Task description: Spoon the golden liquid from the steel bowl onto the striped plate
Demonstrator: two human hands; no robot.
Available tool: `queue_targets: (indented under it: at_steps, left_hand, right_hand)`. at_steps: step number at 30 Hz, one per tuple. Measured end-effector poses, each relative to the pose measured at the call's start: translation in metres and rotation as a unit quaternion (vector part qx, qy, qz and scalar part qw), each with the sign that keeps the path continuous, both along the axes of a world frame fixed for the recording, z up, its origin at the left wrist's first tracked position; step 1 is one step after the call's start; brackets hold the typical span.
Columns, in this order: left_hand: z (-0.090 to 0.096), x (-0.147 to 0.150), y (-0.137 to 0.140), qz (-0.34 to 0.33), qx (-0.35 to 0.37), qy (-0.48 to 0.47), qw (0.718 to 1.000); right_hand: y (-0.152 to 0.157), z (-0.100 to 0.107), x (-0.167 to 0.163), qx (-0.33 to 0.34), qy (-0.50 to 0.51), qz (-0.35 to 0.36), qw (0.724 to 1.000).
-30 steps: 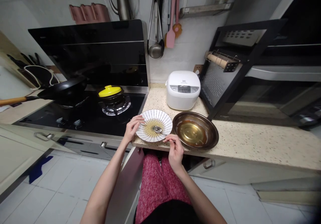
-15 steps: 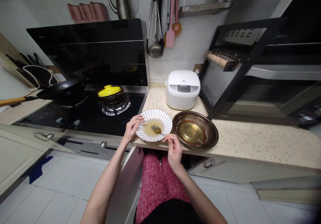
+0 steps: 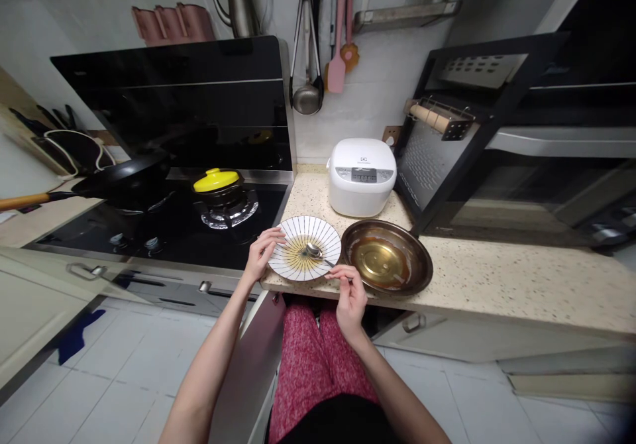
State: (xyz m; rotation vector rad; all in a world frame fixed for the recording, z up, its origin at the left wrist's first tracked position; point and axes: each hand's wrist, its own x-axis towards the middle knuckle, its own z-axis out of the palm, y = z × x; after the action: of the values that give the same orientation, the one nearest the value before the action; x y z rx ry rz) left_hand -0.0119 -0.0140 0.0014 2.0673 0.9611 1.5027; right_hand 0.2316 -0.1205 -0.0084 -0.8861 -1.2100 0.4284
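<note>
A white plate (image 3: 283,268) with dark radiating lines lies at the counter's front edge, a shallow yellowish liquid pooled in its middle. My left hand (image 3: 262,253) grips the plate's left rim, fingers over the edge. Between the fingertips of my right hand (image 3: 350,295) is the handle of a metal spoon (image 3: 314,250). Its bowl is over the plate's centre; whether it touches the liquid I cannot tell. Just right of the plate sits a wide metal basin (image 3: 422,268), brownish and wet-looking inside.
Behind the basin stands a white rice cooker (image 3: 362,182). On the left, the black gas stove (image 3: 173,232) bears a pot with a yellow lid (image 3: 216,179) and a wok (image 3: 124,175). A dark rack (image 3: 422,132) and an oven (image 3: 546,185) occupy the right. A cabinet door (image 3: 253,358) hangs open below.
The spoon's bowl has come up from the liquid and now shows clearly. My right hand has shifted slightly to the right; my left hand has stayed on the plate.
</note>
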Motion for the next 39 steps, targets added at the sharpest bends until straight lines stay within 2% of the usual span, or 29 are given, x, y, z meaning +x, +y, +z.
queue_targets:
  at_steps: [16, 28, 33, 39]
  left_hand:
    - [0.001, -0.001, 0.0, -0.006, 0.005, 0.001, 1.0]
    - [-0.001, -0.001, 0.001, -0.01, 0.011, -0.003, 1.0]
    - [-0.001, -0.001, 0.001, -0.007, 0.01, 0.0, 1.0]
    - [-0.001, -0.001, 0.001, -0.009, 0.012, -0.001, 1.0]
  right_hand:
    - [-0.009, 0.021, 0.014, 0.032, 0.016, -0.03, 0.999]
    - [-0.011, 0.03, 0.044, 0.07, 0.058, -0.086, 0.992]
    - [-0.013, 0.03, 0.058, 0.059, 0.049, -0.12, 0.99]
    - [-0.015, 0.019, 0.07, 0.049, 0.004, -0.145, 0.988]
